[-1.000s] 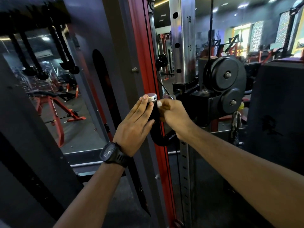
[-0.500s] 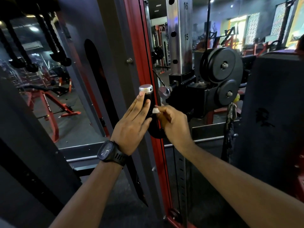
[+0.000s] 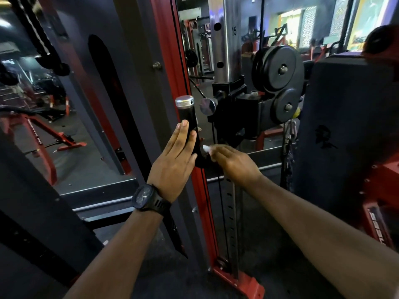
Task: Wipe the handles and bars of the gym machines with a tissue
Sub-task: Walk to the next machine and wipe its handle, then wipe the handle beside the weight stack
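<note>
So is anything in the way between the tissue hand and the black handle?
No, nothing visible. The right hand pinches the tissue right at the lower bend of the handle. The left hand rests flat on its other side.

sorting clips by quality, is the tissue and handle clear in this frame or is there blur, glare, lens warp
Head view: dim overall; the tissue in the right hand is smeared by motion, the handle touched by the left hand fairly sharp, highlight on its chrome cap; far windows blown out; wide-angle lens bends the red upright.
</note>
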